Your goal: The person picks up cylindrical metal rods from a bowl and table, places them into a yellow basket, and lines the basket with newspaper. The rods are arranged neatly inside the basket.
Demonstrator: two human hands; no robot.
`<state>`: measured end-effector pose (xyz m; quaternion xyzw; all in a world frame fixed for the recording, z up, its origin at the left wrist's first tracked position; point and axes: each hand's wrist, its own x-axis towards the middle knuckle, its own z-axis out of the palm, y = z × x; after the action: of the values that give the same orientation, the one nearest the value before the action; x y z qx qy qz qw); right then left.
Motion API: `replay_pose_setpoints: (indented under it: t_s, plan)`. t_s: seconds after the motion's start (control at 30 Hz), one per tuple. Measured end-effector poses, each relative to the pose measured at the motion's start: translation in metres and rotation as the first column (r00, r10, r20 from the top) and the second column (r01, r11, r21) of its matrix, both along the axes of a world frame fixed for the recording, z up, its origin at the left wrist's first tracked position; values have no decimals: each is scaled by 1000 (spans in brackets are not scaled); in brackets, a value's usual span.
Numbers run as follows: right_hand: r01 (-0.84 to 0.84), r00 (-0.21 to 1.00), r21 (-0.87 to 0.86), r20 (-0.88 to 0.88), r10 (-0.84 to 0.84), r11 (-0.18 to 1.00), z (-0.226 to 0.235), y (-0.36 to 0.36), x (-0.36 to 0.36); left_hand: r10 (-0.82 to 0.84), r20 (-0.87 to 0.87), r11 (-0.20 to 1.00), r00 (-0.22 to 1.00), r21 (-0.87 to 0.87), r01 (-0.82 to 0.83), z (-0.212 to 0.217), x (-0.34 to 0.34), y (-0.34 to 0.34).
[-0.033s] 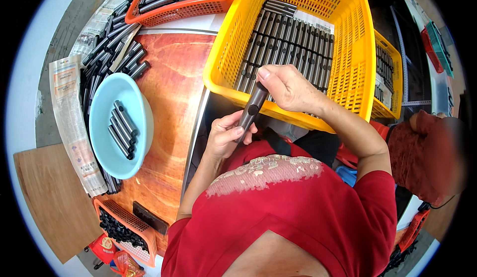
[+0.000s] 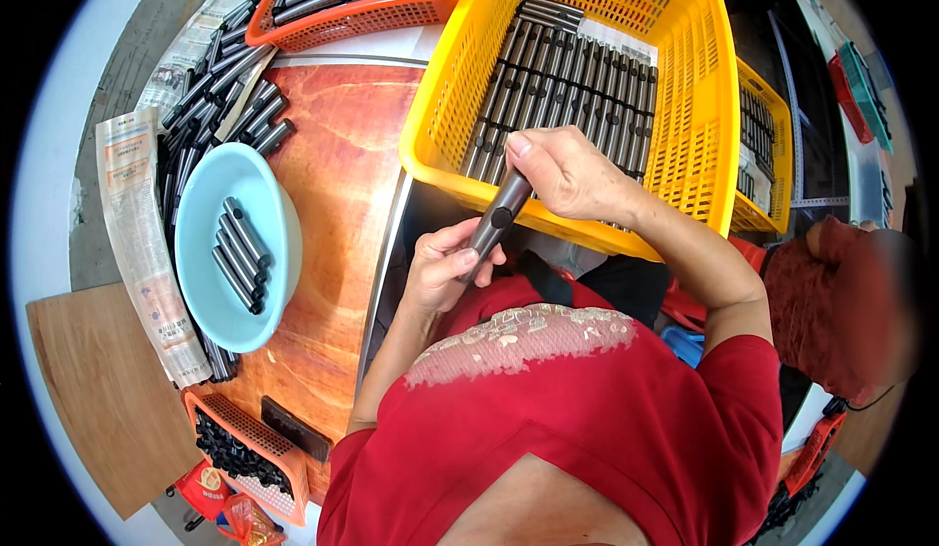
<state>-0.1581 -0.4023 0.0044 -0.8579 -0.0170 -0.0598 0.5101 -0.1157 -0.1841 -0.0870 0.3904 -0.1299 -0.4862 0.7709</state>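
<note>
Head view: lower end of dark metal tube (image 2: 499, 221) hidden inside closed left hand (image 2: 442, 270); upper end gripped by right hand (image 2: 567, 176), at yellow basket (image 2: 685, 106) rim. Similar tubes are seen in basket and blue bowl (image 2: 201, 252)

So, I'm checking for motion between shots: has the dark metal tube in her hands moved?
No. The dark metal tube sits at the same spot against the yellow basket rim, held by both hands.
</note>
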Motion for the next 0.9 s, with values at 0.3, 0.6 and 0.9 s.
replay_pose_setpoints:
  t_s: [0.3,0.6,0.9]
  plan:
    - [46,996,-226,-69,-63,973,-6,-1,0,40,502,949,864,253,-191,39,-11,1]
    - [-35,979,-100,-205,14,994,-3,-11,5,95,752,895,652,222,-387,52,4,-1]
    - [81,907,-669,356,223,738,8,-5,-10,44,658,885,752,323,-335,70,9,-5]
